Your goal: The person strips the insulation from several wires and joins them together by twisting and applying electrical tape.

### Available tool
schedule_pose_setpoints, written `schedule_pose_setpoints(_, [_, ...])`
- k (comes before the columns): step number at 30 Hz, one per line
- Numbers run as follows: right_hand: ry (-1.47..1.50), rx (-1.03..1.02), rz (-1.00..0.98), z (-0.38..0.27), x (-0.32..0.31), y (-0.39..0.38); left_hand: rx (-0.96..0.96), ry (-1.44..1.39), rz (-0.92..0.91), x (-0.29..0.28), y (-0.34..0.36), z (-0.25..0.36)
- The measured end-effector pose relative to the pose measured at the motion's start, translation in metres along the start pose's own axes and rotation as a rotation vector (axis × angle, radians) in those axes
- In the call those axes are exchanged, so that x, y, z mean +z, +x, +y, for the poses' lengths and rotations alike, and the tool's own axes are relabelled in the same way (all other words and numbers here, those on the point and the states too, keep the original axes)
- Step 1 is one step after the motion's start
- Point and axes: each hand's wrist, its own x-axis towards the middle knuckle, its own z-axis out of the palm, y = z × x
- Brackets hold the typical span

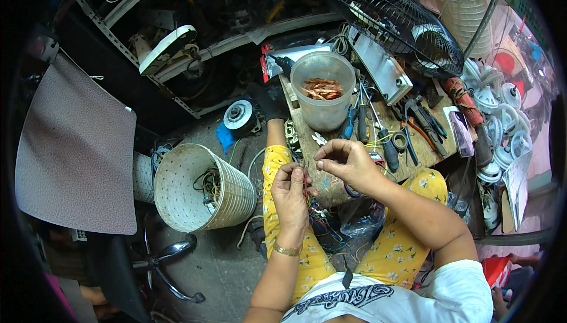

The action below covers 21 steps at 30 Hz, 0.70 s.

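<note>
My left hand [290,196], with a gold-coloured band at the wrist, is closed in a pinch just off the near edge of the wooden bench [307,146]. A thin reddish wire [306,180] stands up between its thumb and fingers. Close by on the right, my right hand [357,166] has thumb and forefinger drawn together. Whatever those fingertips hold, if anything, is too small to make out. Beyond both hands, a translucent plastic bucket [325,113] holds copper-coloured scraps [322,88]. Below them, a tangle of coloured wires [325,228] lies between my knees.
Screwdrivers [387,150], pliers [425,125] and a phone [460,131] crowd the bench's right part. A black fan cage [393,25] leans behind. White plastic parts [502,122] pile up at right. On the left are a perforated basket [236,199], a motor [239,115] and a grey chair [77,152].
</note>
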Motion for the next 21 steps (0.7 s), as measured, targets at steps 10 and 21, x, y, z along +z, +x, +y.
schedule_pose_setpoints(10, [0.019,-0.082,-0.123,0.002,0.001,0.0,0.03,0.078,-0.101,0.001,-0.002,0.0])
schedule_pose_setpoints(21, [0.274,0.133,-0.04,-0.004,-0.001,-0.004,0.138,0.219,-0.128,0.01,-0.005,0.002])
